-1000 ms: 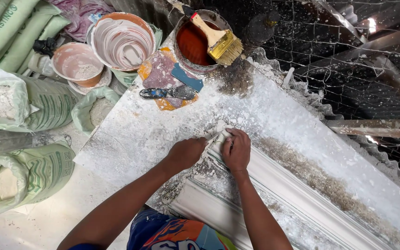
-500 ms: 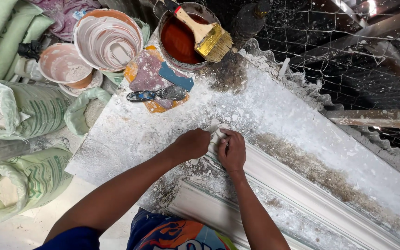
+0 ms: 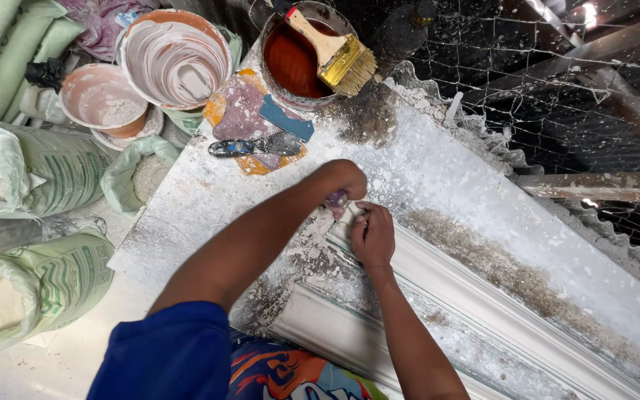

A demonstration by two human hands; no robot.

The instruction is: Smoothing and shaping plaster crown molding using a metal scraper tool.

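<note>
A long white plaster moulding (image 3: 483,296) lies slantwise on a board crusted with plaster (image 3: 209,200). Both hands are at its upper left end. My left hand (image 3: 346,180) is curled into a fist just beyond that end, with a small purplish thing (image 3: 335,199) pinched under the fingers; what it is cannot be made out. My right hand (image 3: 372,234) lies on top of the moulding's end, fingers bent over its edge and touching the left hand's fingertips. Loose plaster crumbs lie around both hands.
A bucket of red-brown liquid (image 3: 290,59) with a wide brush (image 3: 338,55) across it stands at the back. Beside it are two plaster-coated buckets (image 3: 175,55), a blue-handled putty knife (image 3: 250,146) on a stained pad, open powder sacks (image 3: 31,170) at left and wire mesh (image 3: 557,96) at right.
My left hand has curled tighter and risen over the moulding's end. My right hand has stayed on that end. The view has shifted slightly.
</note>
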